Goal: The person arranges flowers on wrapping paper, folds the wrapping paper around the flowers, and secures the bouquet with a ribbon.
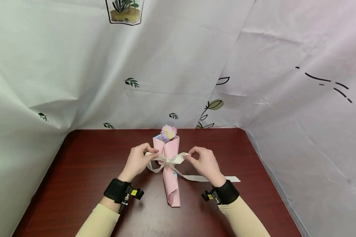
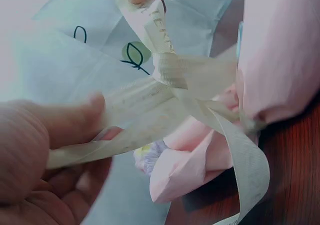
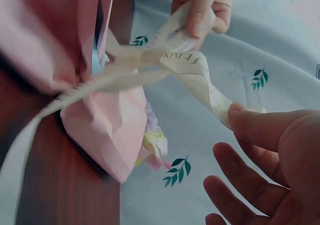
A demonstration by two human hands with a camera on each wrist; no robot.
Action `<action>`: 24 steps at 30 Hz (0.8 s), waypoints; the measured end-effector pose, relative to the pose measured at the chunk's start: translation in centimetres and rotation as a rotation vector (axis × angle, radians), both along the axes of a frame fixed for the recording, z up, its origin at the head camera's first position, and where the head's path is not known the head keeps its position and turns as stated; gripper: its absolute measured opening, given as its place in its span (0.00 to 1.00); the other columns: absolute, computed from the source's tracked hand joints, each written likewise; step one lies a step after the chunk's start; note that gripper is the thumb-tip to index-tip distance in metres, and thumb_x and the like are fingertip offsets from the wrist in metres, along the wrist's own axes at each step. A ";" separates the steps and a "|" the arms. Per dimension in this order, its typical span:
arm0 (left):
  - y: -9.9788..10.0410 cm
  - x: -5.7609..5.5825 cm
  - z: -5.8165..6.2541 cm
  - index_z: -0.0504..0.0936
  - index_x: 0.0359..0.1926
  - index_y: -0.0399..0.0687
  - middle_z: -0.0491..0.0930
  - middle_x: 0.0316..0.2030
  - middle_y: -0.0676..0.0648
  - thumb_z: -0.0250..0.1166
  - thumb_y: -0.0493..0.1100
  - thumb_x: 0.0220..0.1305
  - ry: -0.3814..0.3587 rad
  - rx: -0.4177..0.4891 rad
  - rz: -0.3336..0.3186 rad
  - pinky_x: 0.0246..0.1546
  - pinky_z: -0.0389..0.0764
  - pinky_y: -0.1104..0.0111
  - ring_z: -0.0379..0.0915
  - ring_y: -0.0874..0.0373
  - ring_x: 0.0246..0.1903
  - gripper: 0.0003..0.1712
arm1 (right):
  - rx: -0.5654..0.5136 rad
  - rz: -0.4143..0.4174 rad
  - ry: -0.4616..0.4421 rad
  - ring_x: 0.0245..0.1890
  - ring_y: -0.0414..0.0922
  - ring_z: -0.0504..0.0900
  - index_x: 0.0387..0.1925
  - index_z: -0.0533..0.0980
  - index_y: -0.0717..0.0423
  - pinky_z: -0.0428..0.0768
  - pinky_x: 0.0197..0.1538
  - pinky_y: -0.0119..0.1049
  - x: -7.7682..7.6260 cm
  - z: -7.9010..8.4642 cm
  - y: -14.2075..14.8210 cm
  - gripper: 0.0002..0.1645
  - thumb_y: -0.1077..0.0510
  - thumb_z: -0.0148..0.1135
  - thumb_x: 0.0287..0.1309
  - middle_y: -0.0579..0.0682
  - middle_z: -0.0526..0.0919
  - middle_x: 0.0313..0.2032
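A small bouquet in pink wrapping paper (image 1: 172, 189) lies on the table, its pink, yellow and purple flowers (image 1: 168, 132) toward the back. Round its middle runs a cream ribbon (image 1: 167, 161) with printed letters, knotted at the front with a loop to each side. My left hand (image 1: 138, 160) pinches the left loop between thumb and fingers. On the other side my right hand (image 1: 205, 162) pinches the right loop; in the right wrist view its thumb (image 3: 245, 122) presses the ribbon while the other fingers are spread. One ribbon tail stretches right, passing under my right wrist.
The dark red wooden table (image 1: 86, 171) has rounded back corners. A white cloth (image 1: 172, 65) with leaf prints hangs behind it and along both sides. Black straps with small cameras (image 1: 115, 191) sit on both wrists.
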State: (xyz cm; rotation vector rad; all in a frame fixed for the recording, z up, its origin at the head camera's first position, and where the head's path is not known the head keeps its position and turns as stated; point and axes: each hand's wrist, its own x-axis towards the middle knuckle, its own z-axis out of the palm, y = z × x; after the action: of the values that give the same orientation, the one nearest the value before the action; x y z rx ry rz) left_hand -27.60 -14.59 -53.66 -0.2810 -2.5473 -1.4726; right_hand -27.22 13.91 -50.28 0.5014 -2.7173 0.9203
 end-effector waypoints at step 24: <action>-4.3 0.3 -1.3 0.87 0.48 0.44 0.84 0.42 0.44 0.65 0.28 0.62 0.242 -0.353 0.089 0.36 0.80 0.60 0.80 0.52 0.37 0.16 | -0.003 -0.033 -0.097 0.16 0.40 0.65 0.40 0.85 0.44 0.64 0.22 0.34 -0.6 -0.7 2.1 0.07 0.48 0.65 0.68 0.40 0.78 0.25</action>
State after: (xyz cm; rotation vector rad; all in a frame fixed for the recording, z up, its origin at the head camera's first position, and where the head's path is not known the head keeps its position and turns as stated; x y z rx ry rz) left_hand -27.35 -18.88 -54.94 -0.3646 -2.5669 -0.8907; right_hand -27.84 16.02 -50.99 0.4200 -2.8012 0.9648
